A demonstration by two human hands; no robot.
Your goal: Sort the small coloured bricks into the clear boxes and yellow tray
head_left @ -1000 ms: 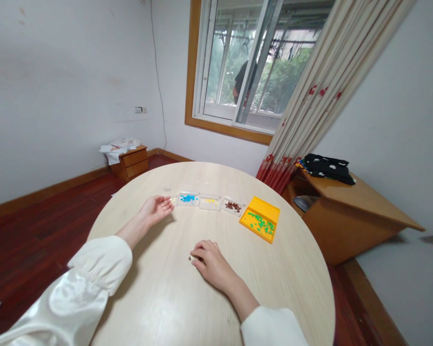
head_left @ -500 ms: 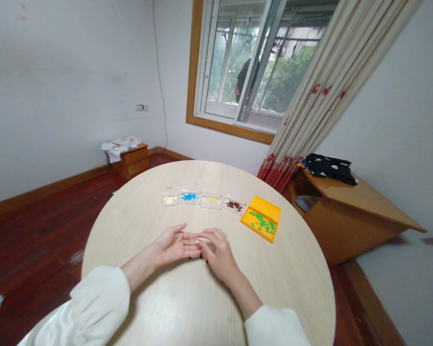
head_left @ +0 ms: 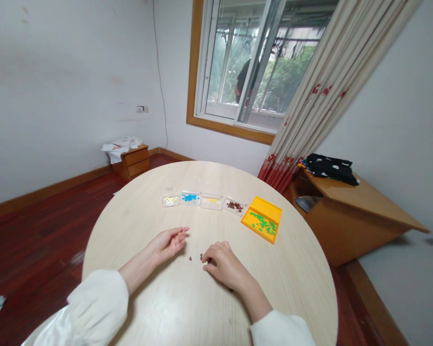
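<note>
My left hand (head_left: pixel 169 246) is held palm up above the table, its fingers curled in toward the thumb. A tiny pale spot shows at its fingertips, too small to name. My right hand (head_left: pixel 223 262) is lowered to the tabletop to the right, thumb and forefinger closing around a small pale piece (head_left: pixel 205 263). Small brown pieces (head_left: pixel 201 257) lie by its fingertips, partly covered by the hand. A single brown piece (head_left: pixel 190 258) lies apart, between the two hands.
Farther back on the round table (head_left: pixel 147 192) stand clear trays of pale pieces (head_left: pixel 171 199), blue pieces (head_left: pixel 190 197), yellow pieces (head_left: pixel 212 200) and brown pieces (head_left: pixel 234 206). An open yellow case (head_left: pixel 267 208) with green pieces is at right. A wooden desk (head_left: pixel 346 216) stands beyond.
My hands were together, right fingers at the left fingertips. Now they are apart: the left has drawn left and curled its fingers, the right has dropped to the small pieces on the table.
</note>
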